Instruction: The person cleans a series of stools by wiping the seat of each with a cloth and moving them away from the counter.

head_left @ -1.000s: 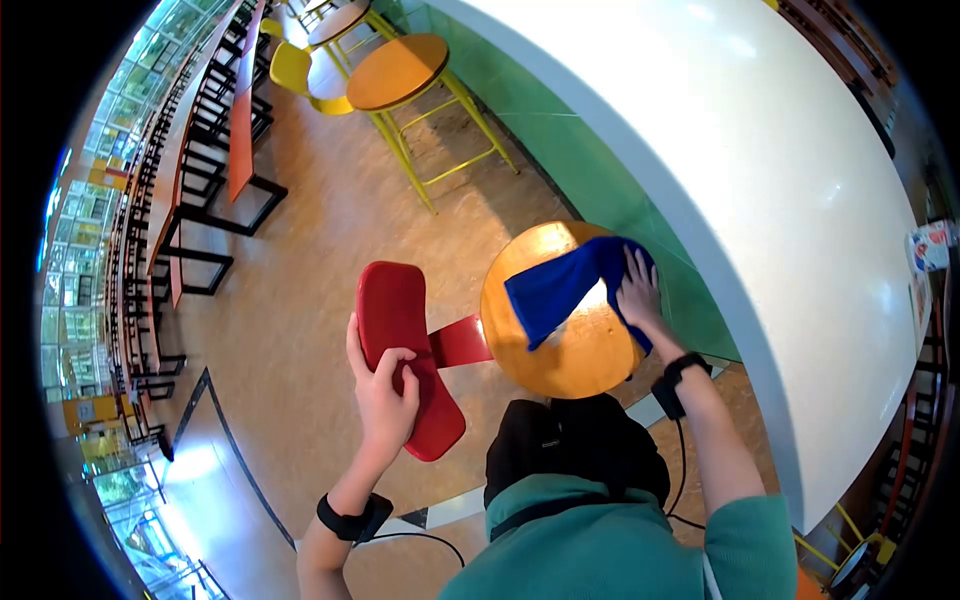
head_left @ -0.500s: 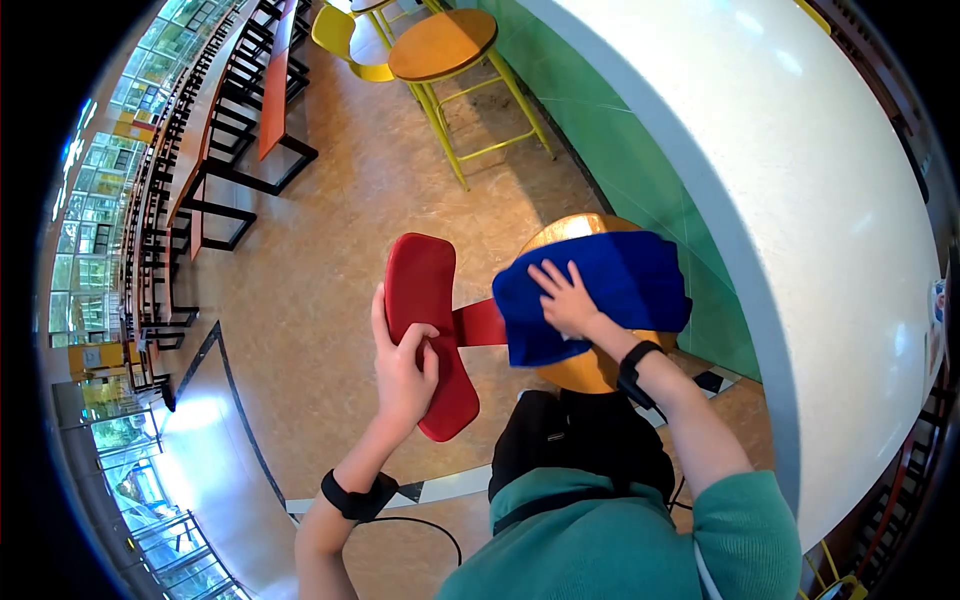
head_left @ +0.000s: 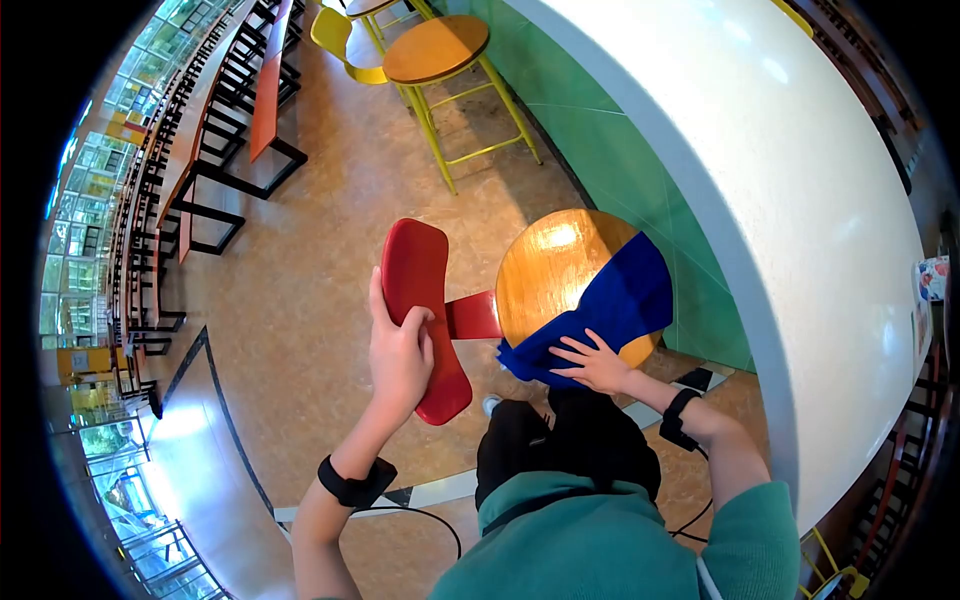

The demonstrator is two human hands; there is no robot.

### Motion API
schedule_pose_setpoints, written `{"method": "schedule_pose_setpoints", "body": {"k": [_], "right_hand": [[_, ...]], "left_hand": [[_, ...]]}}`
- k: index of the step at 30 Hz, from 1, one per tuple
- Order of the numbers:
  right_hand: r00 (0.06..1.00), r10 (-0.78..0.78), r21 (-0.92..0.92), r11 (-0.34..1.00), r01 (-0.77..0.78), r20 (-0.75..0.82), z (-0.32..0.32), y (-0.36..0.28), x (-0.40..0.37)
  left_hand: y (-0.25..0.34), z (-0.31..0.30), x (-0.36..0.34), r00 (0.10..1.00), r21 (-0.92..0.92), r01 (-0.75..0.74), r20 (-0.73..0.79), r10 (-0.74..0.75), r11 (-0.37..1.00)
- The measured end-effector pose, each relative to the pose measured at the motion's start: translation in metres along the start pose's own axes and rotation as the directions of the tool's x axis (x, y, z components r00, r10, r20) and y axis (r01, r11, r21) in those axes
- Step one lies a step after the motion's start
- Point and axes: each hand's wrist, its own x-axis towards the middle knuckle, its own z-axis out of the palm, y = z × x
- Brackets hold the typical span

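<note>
A chair with a round, glossy wooden seat [head_left: 540,265] and a red backrest [head_left: 412,270] stands in front of me. My left hand [head_left: 400,355] is closed around the near side of the backrest, thumb bent over its front. On the right half of the seat lies a blue cloth [head_left: 625,285], bunched toward the near edge and hanging over it. My right hand [head_left: 597,365] presses flat on the cloth, its fingers spread. The far-left part of the wood shows uncovered, and a red strip [head_left: 473,316] joins the seat to the backrest.
A white curved counter [head_left: 760,200] with a green tiled base [head_left: 600,135] rises close on the right. Ahead stand a wooden-topped stool with yellow legs [head_left: 437,48] and a yellow chair [head_left: 335,38]. Long tables and red benches [head_left: 268,100] line the left.
My right hand has slid toward me and slightly right, dragging the blue cloth with it and baring the far-left seat. My left hand keeps its hold on the backrest.
</note>
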Motion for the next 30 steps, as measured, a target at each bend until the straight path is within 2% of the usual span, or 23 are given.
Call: {"method": "schedule_pose_setpoints", "body": {"k": [2, 5, 8, 9, 10, 13, 14, 15, 17, 19, 20, 21, 23, 24, 26, 27, 28, 30], "right_hand": [[0.998, 0.069, 0.064, 0.996, -0.068, -0.006, 0.002, -0.008, 0.000], [0.989, 0.148, 0.080, 0.986, -0.148, -0.003, 0.004, -0.019, 0.001], [0.960, 0.280, 0.139, 0.950, -0.281, 0.022, 0.006, -0.036, 0.004], [0.943, 0.330, 0.152, 0.931, -0.332, 0.039, 0.008, -0.044, 0.006], [0.935, 0.351, 0.158, 0.927, -0.340, -0.050, 0.014, -0.053, 0.007], [0.865, 0.501, 0.329, 0.811, -0.483, 0.036, 0.026, -0.087, 0.010], [0.877, 0.480, 0.268, 0.847, -0.459, -0.016, 0.032, -0.102, 0.011], [0.884, 0.465, 0.369, 0.815, -0.447, 0.044, 0.035, -0.113, 0.016], [0.864, 0.482, 0.352, 0.791, -0.500, 0.145, 0.024, -0.142, 0.030], [0.816, 0.565, 0.382, 0.733, -0.564, 0.121, 0.022, -0.163, 0.052], [0.793, 0.599, 0.402, 0.703, -0.587, 0.111, 0.024, -0.171, 0.064], [0.792, 0.609, 0.446, 0.697, -0.561, 0.043, 0.027, -0.176, 0.077], [0.779, 0.620, 0.534, 0.691, -0.487, -0.092, 0.036, -0.182, 0.107], [0.741, 0.669, 0.572, 0.632, -0.523, -0.062, 0.034, -0.187, 0.124], [0.765, 0.637, 0.668, 0.612, -0.422, -0.100, 0.043, -0.188, 0.156], [0.778, 0.617, 0.713, 0.597, -0.366, -0.117, 0.047, -0.189, 0.174], [0.783, 0.619, 0.726, 0.569, -0.386, -0.069, 0.044, -0.194, 0.191], [0.812, 0.582, 0.759, 0.544, -0.358, -0.034, 0.043, -0.203, 0.227]], "left_hand": [[-0.003, 0.001, -0.001, 1.000, 0.007, -0.028, -0.012, 0.028, 1.000], [-0.003, -0.002, 0.000, 1.000, -0.096, -0.021, -0.021, 0.019, 0.995], [-0.005, -0.003, -0.001, 1.000, -0.247, 0.007, -0.026, -0.014, 0.969], [-0.009, 0.003, -0.003, 0.999, -0.353, 0.000, -0.043, -0.016, 0.936], [-0.011, 0.004, -0.004, 0.995, -0.354, -0.062, -0.096, 0.030, 0.933], [-0.019, 0.014, -0.005, 0.977, -0.390, -0.174, -0.180, 0.111, 0.904], [-0.020, 0.016, -0.006, 0.970, -0.391, -0.205, -0.207, 0.132, 0.897], [-0.021, 0.018, -0.008, 0.960, -0.386, -0.238, -0.232, 0.156, 0.891], [-0.029, 0.018, -0.018, 0.954, -0.506, -0.291, -0.214, 0.209, 0.812], [-0.047, 0.007, -0.039, 0.925, -0.529, -0.353, -0.072, 0.373, 0.772], [-0.059, 0.002, -0.051, 0.908, -0.602, -0.355, -0.041, 0.416, 0.716], [-0.071, -0.008, -0.062, 0.888, -0.666, -0.352, -0.015, 0.461, 0.658], [-0.106, -0.024, -0.084, 0.905, -0.724, -0.240, 0.075, 0.419, 0.647], [-0.125, -0.033, -0.094, 0.911, -0.747, -0.178, 0.122, 0.395, 0.640], [-0.174, -0.034, -0.112, 0.922, -0.809, -0.108, 0.135, 0.362, 0.577], [-0.196, -0.045, -0.123, 0.927, -0.780, -0.101, 0.151, 0.342, 0.618], [-0.215, -0.059, -0.132, 0.932, -0.749, -0.094, 0.165, 0.323, 0.656], [-0.248, -0.088, -0.151, 0.968, -0.645, -0.129, 0.085, 0.238, 0.753]]}}
